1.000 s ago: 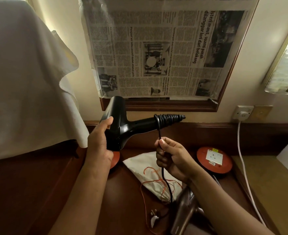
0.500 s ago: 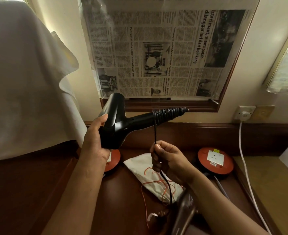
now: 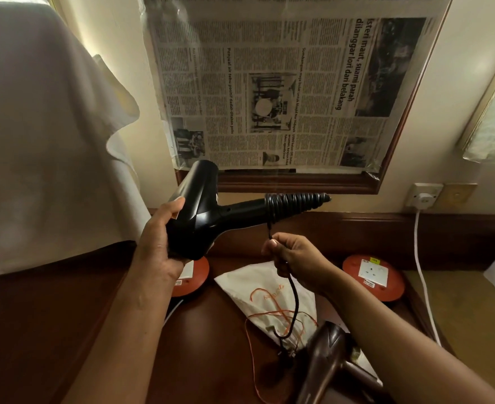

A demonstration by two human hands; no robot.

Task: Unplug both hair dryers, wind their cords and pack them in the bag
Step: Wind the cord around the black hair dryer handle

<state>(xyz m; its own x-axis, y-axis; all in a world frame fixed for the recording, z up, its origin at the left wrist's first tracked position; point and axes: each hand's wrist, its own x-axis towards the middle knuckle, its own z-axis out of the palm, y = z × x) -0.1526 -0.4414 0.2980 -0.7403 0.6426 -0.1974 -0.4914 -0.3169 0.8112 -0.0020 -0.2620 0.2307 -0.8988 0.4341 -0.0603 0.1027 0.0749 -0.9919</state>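
The black hair dryer (image 3: 202, 211) hangs above the desk, its rigid, smooth body cupped by the left hand (image 3: 160, 246). Its limp cord (image 3: 291, 290), coiled round the handle, is pinched by the right hand (image 3: 294, 258); hold it taut

Glossy blk plastic dryer (image 3: 199, 211); matt cloth bag (image 3: 258, 290); polished wood desk (image 3: 205, 360).

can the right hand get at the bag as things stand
Probably not yet: the right hand is pinching the cord it winds. The bag lies just beneath it with nothing between, so letting go would free it.
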